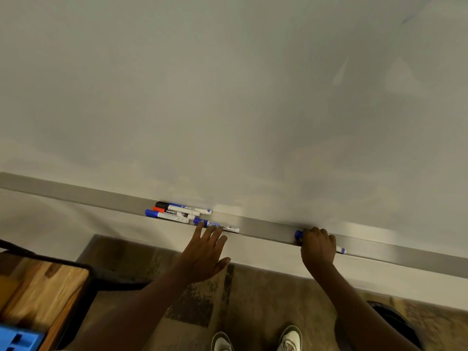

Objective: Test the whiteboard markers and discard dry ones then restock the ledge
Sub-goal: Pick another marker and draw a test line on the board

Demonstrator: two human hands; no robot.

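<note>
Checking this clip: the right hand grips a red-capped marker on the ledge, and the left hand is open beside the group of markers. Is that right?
Not quite: the cap is blue, not red. The head view shows the right hand gripping a blue-capped marker on the ledge, and the left hand open beside the group of markers.

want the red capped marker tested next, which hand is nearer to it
Left. The left hand is spread just right of the red-capped marker; the right hand grips a blue marker farther right along the ledge.
</note>
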